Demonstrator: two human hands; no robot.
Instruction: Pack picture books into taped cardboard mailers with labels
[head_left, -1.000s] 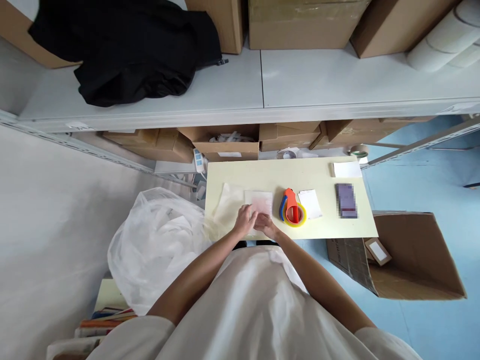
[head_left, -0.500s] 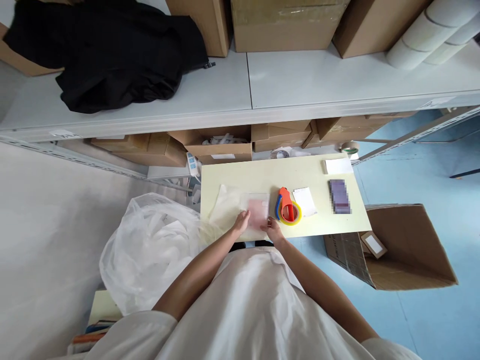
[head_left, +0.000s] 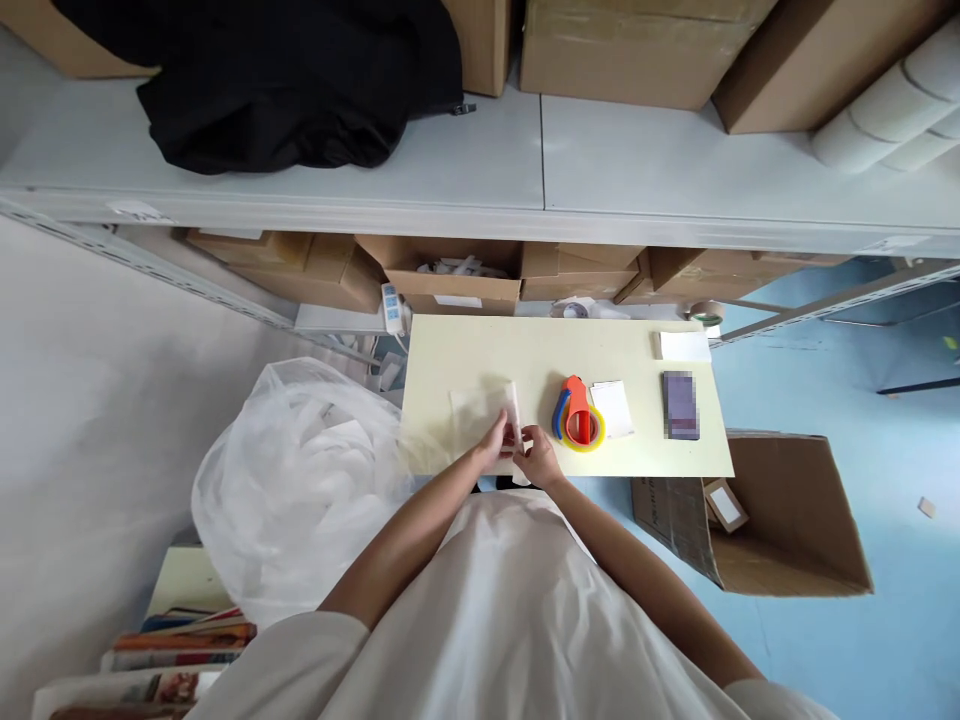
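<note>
Near the front edge of the small table, my left hand [head_left: 495,443] and my right hand [head_left: 538,457] are closed on a thin, whitish wrapped packet [head_left: 515,410], tilted up almost edge-on. My left hand grips its left side, while the fingers of my right hand pinch its lower right part. A loose translucent packing sheet [head_left: 472,412] spreads leftward from the packet over the table. What is inside the packet is hidden from this angle. Just right of my right hand lies an orange tape dispenser [head_left: 577,412] with a roll of yellow-edged tape.
White paper slips [head_left: 612,408], a blurred purple item [head_left: 680,405] and a white stack [head_left: 684,346] lie on the table [head_left: 465,345]. A big translucent bag [head_left: 292,490] stands left; an open carton [head_left: 795,520] stands right. Behind runs a shelf [head_left: 480,180] with boxes.
The flat pinkish item that lay face-up on the translucent sheet now shows as an upright, edge-on packet. My hands have come closer together around it. The camera view has shifted slightly.
</note>
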